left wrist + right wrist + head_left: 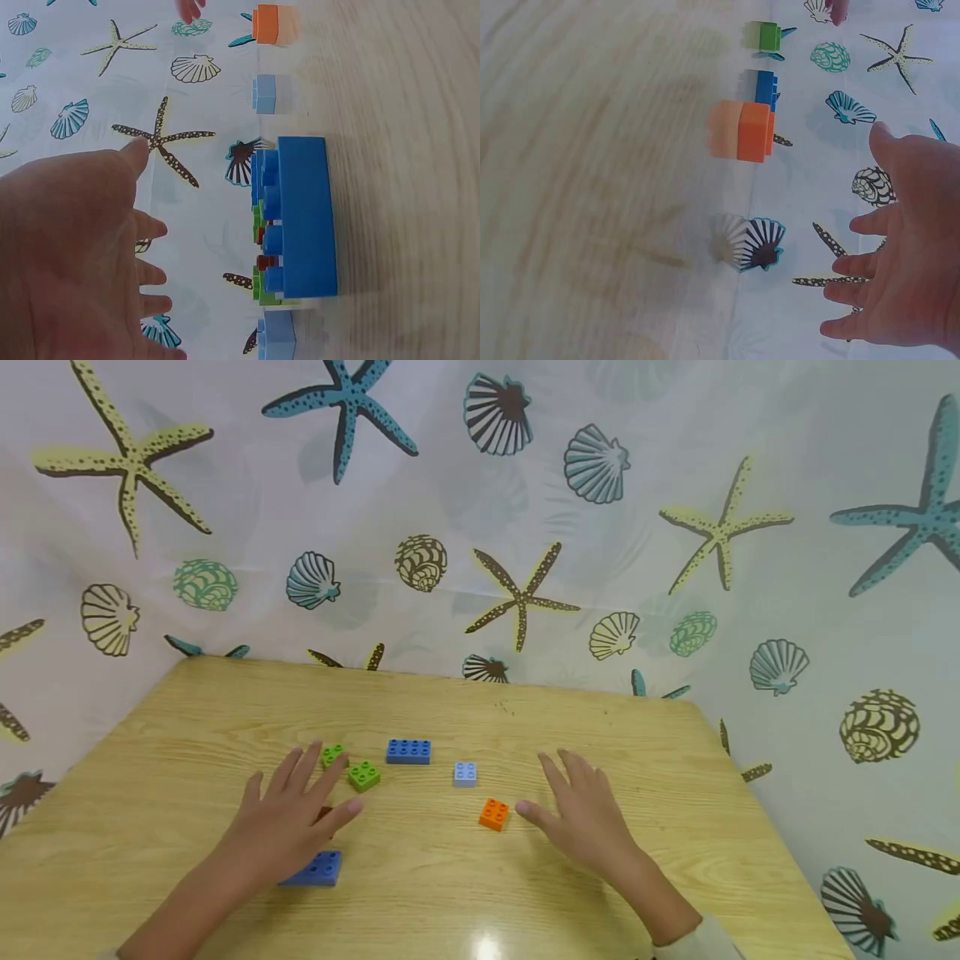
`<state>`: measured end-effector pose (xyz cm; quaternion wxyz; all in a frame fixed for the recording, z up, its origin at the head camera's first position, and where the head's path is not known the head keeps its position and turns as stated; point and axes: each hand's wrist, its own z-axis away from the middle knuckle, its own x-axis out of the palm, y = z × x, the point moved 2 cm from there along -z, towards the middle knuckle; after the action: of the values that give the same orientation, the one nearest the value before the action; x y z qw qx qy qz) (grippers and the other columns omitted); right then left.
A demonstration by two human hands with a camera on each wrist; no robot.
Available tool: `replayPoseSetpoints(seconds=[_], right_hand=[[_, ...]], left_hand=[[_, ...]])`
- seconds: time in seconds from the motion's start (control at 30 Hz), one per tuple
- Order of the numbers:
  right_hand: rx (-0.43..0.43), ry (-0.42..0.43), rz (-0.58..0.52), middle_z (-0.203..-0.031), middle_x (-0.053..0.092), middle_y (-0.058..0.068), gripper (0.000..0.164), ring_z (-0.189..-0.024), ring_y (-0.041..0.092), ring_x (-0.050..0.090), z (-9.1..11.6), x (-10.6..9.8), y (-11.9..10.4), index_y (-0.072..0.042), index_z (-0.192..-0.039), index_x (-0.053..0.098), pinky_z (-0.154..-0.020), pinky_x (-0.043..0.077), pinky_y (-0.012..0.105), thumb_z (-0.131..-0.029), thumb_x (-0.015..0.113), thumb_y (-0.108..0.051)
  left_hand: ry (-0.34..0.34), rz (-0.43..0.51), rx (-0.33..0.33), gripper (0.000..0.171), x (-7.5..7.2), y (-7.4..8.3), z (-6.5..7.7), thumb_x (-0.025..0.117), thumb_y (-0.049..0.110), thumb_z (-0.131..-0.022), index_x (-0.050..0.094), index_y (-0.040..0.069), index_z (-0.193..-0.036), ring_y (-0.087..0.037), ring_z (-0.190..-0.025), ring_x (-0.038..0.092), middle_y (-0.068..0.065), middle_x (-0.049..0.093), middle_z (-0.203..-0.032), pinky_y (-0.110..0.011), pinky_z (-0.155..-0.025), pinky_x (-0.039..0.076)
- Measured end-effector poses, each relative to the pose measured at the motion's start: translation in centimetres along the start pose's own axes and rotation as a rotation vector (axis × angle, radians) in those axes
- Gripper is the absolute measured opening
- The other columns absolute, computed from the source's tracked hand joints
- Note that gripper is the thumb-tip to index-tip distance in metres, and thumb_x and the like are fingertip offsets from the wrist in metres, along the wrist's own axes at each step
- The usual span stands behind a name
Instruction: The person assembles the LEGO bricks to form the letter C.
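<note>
My left hand (281, 827) hovers over the table's left part with fingers spread and nothing in its grasp. Below its wrist, a blue eight-stud toy brick (318, 868) is partly covered by the arm. Two green bricks (364, 776) lie by its fingertips, and a dark red brick (326, 812) shows only in part behind the thumb. The left wrist view also has a pale blue brick (277, 335) low in the picture. My right hand (588, 818), empty with fingers apart, is held above the table, its thumb close to an orange brick (494, 814).
Another blue brick (408, 752) and a light blue four-stud brick (465, 774) lie mid-table between the hands. Behind the wooden table (637, 735) hangs a white cloth (435, 510) printed with shells and starfish, which also runs along the sides.
</note>
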<state>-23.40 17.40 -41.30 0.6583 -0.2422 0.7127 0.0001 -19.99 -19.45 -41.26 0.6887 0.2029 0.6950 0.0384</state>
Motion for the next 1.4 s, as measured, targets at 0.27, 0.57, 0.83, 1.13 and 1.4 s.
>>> replayPoseSetpoints(seconds=[0.27,0.57,0.83,1.13,1.4], right_hand=[[0.015,-0.101,-0.411,-0.158,0.040,0.009,0.064,-0.144,0.035,0.040,-0.7,1.1,-0.9,-0.015,-0.151,0.047,-0.111,0.038,0.062,-0.099,0.059,-0.051],[-0.052,-0.175,-0.557,-0.147,0.049,0.015,0.055,-0.132,0.037,0.049,-2.2,2.8,-0.8,-0.006,-0.146,0.051,-0.104,0.049,0.051,-0.099,0.066,-0.031],[-0.042,-0.186,-0.566,-0.136,0.057,0.018,0.048,-0.124,0.035,0.057,-3.1,4.1,-0.6,-0.001,-0.138,0.058,-0.100,0.053,0.046,-0.095,0.072,-0.018],[-0.044,-0.190,-0.548,-0.124,0.061,0.011,0.033,-0.114,0.027,0.061,-3.5,4.6,-0.9,-0.004,-0.122,0.066,-0.095,0.055,0.039,-0.092,0.075,-0.013],[-0.047,-0.178,-0.495,-0.113,0.064,0.008,0.025,-0.103,0.022,0.063,-3.5,4.3,-1.3,-0.005,-0.113,0.068,-0.089,0.056,0.035,-0.090,0.077,-0.009]], left_hand=[[-0.027,0.141,0.073,0.079,-0.2,-1.0,1.4,0.048,0.066,-0.098,0.037,0.014,-0.157,-0.054,-0.144,0.024,-0.025,0.026,-0.162,-0.077,-0.103,0.031],[-0.088,0.346,-0.012,0.064,0.0,-2.9,3.4,0.063,0.050,-0.097,0.053,0.011,-0.146,-0.051,-0.134,0.045,-0.023,0.048,-0.150,-0.065,-0.097,0.047],[-0.165,0.393,-0.035,0.051,0.6,-4.9,4.1,0.071,0.035,-0.094,0.060,0.009,-0.137,-0.036,-0.122,0.059,-0.017,0.059,-0.138,-0.043,-0.091,0.057],[-0.250,0.540,-0.083,0.050,1.6,-6.2,4.1,0.077,0.022,-0.089,0.062,0.004,-0.134,-0.031,-0.115,0.063,-0.020,0.059,-0.136,-0.033,-0.087,0.058],[-0.240,0.523,-0.075,0.047,1.8,-6.3,4.1,0.078,0.015,-0.088,0.064,0.004,-0.131,-0.027,-0.111,0.064,-0.018,0.062,-0.132,-0.034,-0.086,0.059]])
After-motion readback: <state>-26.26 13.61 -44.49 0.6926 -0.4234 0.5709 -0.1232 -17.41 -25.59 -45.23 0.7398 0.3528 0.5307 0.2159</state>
